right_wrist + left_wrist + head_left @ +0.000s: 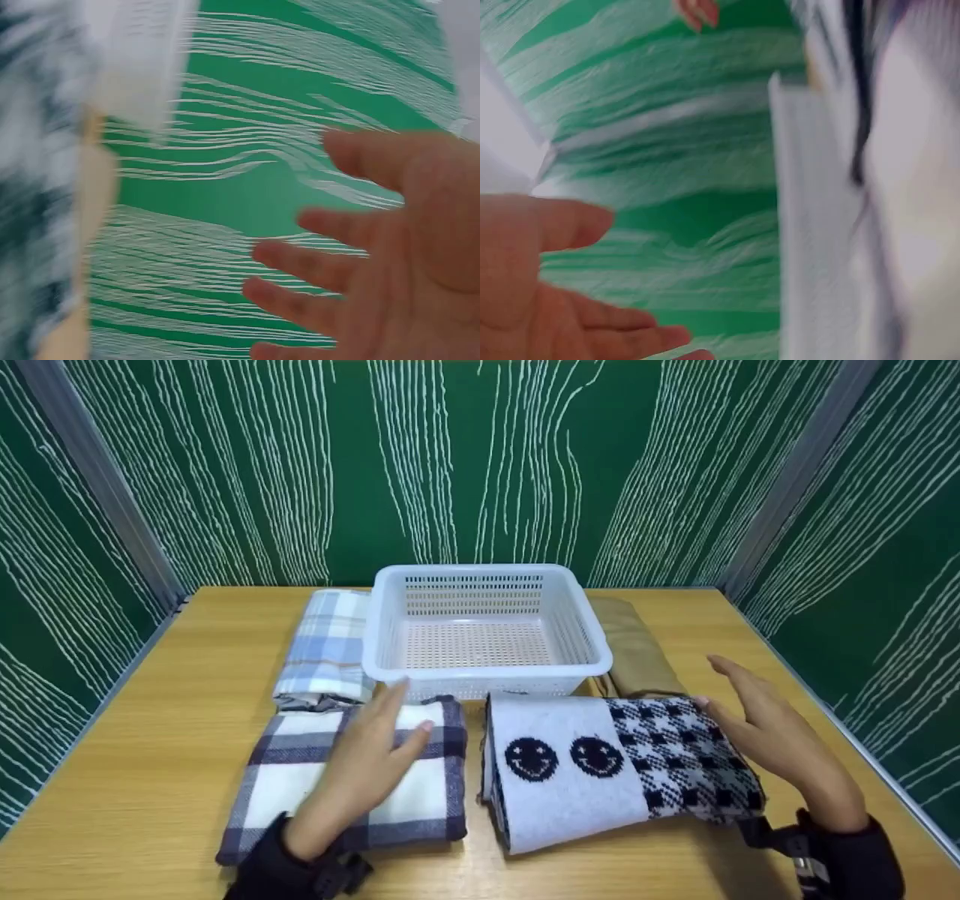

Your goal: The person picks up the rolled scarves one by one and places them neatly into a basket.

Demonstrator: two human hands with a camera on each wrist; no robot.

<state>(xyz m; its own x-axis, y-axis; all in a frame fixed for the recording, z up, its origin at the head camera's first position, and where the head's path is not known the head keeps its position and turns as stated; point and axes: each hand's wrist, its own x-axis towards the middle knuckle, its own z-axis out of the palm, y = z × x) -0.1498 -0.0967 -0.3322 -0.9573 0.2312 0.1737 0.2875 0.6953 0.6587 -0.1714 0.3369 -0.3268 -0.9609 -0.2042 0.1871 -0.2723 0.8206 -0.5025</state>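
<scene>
In the head view my left hand (367, 757) hovers over a folded cream and dark plaid cloth (427, 791), fingers straight and nothing held. My right hand (776, 735) is at the right end of a folded black-and-white cloth (574, 817) with smiley faces and a houndstooth part; whether it touches the cloth I cannot tell. A white plastic basket (487, 671) with slotted walls stands behind both cloths, nothing inside. The left wrist view shows my left palm (525, 292) with thumb and fingers extended. Spread fingers of my right hand (390, 270) appear in the right wrist view.
A blue and white plaid folded cloth (322, 649) lies left of the basket, a tan folded cloth (637, 652) right of it. All rest on a wooden table (150, 712). Green walls (517, 465) with white wavy lines enclose the back and sides.
</scene>
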